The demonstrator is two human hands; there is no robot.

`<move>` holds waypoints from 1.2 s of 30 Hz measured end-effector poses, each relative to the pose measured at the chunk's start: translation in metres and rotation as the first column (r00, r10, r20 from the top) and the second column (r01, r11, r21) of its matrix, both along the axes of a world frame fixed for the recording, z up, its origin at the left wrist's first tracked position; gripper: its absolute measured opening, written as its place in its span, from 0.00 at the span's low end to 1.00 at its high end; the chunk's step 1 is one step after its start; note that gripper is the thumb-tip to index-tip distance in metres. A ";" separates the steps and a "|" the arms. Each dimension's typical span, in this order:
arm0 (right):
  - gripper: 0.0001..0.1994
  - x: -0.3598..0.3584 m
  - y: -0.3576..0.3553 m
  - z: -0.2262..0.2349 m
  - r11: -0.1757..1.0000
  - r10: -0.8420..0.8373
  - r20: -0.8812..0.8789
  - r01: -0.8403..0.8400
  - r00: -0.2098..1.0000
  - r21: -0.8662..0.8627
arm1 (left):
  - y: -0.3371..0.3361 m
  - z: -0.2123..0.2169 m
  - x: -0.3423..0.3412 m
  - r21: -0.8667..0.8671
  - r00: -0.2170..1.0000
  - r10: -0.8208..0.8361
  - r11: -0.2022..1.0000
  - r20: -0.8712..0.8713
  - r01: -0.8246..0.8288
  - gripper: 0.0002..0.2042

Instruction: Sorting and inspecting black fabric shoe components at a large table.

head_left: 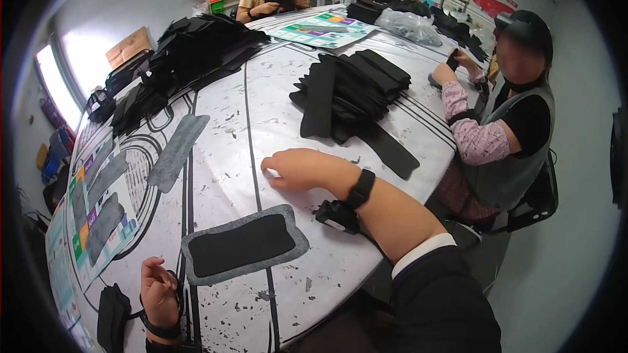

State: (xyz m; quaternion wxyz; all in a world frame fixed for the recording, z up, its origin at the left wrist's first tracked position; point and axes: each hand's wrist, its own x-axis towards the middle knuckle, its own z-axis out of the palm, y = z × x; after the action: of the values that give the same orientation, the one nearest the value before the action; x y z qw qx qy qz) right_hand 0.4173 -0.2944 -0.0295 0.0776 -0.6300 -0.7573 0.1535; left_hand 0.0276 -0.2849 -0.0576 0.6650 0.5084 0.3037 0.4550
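A black rectangular fabric-like piece [242, 244] lies on a larger grey piece [300, 235] with rounded corners, forming a grey border around it. My left hand [160, 291] is beside its lower left corner, fingers loosely bent and apart, with nothing seen in them. Beyond the piece, my right hand [294, 168] hovers over or rests on the white tabletop [219, 183], its fingers pointing left; I see nothing in it. To the right of that hand is a heap of black strips [350, 95], one strip [386, 150] sticking out toward me.
A long grey piece [178, 150] lies at left, near a printed sheet [134, 212] bearing more grey pieces. Black pieces [196, 46] are piled far left; a small black stack [114, 317] sits near left. One co-worker [507, 104] sits at right, others [278, 0] beyond the table.
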 end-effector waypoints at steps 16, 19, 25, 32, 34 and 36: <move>0.15 -0.002 0.003 -0.001 0.999 -0.035 -0.055 0.035 0.998 0.011 | -0.002 0.001 0.002 -0.081 0.994 0.084 0.993 -0.068 -0.090 0.09; 0.14 -0.002 0.004 -0.005 0.999 -0.030 -0.062 0.032 0.998 0.041 | -0.001 0.000 -0.003 -0.116 0.996 0.048 0.992 -0.073 -0.057 0.07; 0.13 -0.004 0.002 -0.007 0.998 -0.030 -0.050 0.033 0.998 0.062 | -0.005 0.002 -0.001 -0.110 0.991 0.065 0.991 -0.113 -0.078 0.05; 0.30 0.009 0.007 0.027 0.953 -0.133 -0.716 0.288 0.685 0.098 | -0.003 0.002 -0.002 -0.102 0.991 0.070 0.991 -0.116 -0.082 0.05; 0.38 0.020 -0.006 0.043 0.934 0.102 -0.858 0.249 0.504 0.257 | 0.000 0.001 0.001 -0.102 0.989 0.075 0.991 -0.126 -0.088 0.05; 0.46 0.012 -0.030 0.070 0.906 0.250 -0.875 0.218 0.415 0.362 | 0.001 -0.001 0.002 -0.092 0.989 0.080 0.992 -0.122 -0.091 0.05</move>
State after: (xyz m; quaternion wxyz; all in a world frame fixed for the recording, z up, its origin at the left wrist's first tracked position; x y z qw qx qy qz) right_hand 0.4297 -0.3241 0.0406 0.6072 -0.4050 -0.6130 0.3025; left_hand 0.0299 -0.2836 -0.0583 0.6497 0.4879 0.3859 0.4370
